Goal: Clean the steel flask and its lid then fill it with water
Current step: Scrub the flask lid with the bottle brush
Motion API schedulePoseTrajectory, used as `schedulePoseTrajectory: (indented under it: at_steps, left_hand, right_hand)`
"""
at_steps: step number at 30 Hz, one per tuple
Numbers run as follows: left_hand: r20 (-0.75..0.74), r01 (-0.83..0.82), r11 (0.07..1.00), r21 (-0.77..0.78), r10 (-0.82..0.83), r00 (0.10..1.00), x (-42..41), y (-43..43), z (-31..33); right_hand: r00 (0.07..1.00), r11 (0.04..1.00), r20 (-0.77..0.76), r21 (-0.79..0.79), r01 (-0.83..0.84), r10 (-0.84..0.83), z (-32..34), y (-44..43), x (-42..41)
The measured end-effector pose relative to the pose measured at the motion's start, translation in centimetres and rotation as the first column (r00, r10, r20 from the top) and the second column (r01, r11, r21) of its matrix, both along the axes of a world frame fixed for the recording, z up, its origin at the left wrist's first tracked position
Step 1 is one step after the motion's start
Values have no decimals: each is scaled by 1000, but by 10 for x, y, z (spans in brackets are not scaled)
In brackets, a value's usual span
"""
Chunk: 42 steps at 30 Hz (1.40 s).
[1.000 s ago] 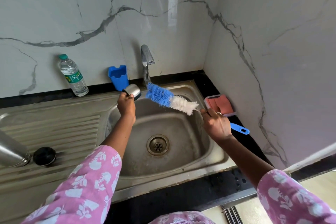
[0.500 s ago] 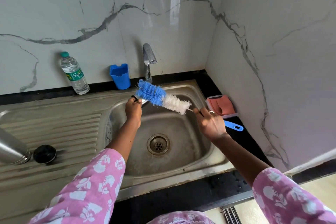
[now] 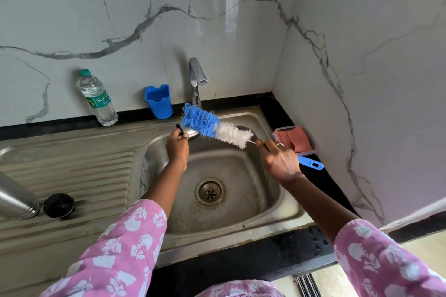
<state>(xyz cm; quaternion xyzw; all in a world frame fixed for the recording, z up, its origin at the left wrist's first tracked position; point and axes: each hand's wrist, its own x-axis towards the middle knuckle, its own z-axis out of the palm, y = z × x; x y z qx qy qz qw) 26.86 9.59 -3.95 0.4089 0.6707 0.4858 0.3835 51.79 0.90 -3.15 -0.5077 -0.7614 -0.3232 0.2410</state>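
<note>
My left hand (image 3: 177,146) is curled tight round the steel lid (image 3: 191,132). Only a sliver of its shiny side shows past my knuckles, with a small black part poking out above my fingers. My right hand (image 3: 280,160) is closed round the stem of the bottle brush (image 3: 217,128), and the blue end of its handle sticks out behind my palm towards the right wall. There is a ring (image 3: 280,144) on one finger of that hand. The brush slants up and to the left. Its white bristles are nearer my right hand, and its blue bristles lie against the lid, over the back edge of the sink (image 3: 272,196). I cannot tell whether the tip goes inside the lid.

Both hands hang above the basin, with the drain (image 3: 210,191) below and between them. The tap (image 3: 196,78) stands just behind the blue bristles, and no water shows at its spout. The steel flask (image 3: 14,198) lies on its side on the ribbed drainboard (image 3: 84,176) at the far left, cut off by the picture's edge. A round black cap (image 3: 58,205) sits just beside its mouth.

Against the back wall stand a clear water bottle (image 3: 97,99) with a green top and a blue holder (image 3: 159,101). On the black counter to the right of the sink, a small tray holds an orange sponge (image 3: 293,138).
</note>
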Motion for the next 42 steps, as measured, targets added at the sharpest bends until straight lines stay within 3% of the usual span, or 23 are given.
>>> schedulePoseTrajectory:
  at_steps: [5, 11, 17, 24, 26, 37, 42]
  left_hand:
    - [196, -160, 986, -44, 166, 966, -13, 10, 1]
    - [574, -150, 978, -142, 205, 793, -7, 8, 2]
    - [709, -132, 974, -185, 225, 668, 4, -2, 14]
    - [876, -173, 954, -246, 295, 381, -15, 2, 12]
    - [889, -136, 952, -276, 306, 340, -11, -5, 12]
    - [877, -131, 943, -306, 333, 347, -20, -12, 17]
    - [833, -87, 958, -272, 280, 476, -6, -23, 21]
  right_hand:
    - [999, 999, 10, -8, -52, 52, -13, -6, 7]
    - [999, 999, -18, -18, -30, 30, -13, -6, 4]
    - [998, 999, -60, -29, -15, 13, -6, -3, -5]
    - [997, 999, -68, -17, -27, 26, -9, -12, 8]
    - [996, 999, -87, -31, -11, 8, -6, -10, 3]
    - [998, 997, -67, -79, -20, 14, -1, -19, 9]
    - [996, 998, -73, -35, -50, 47, 9, -11, -7]
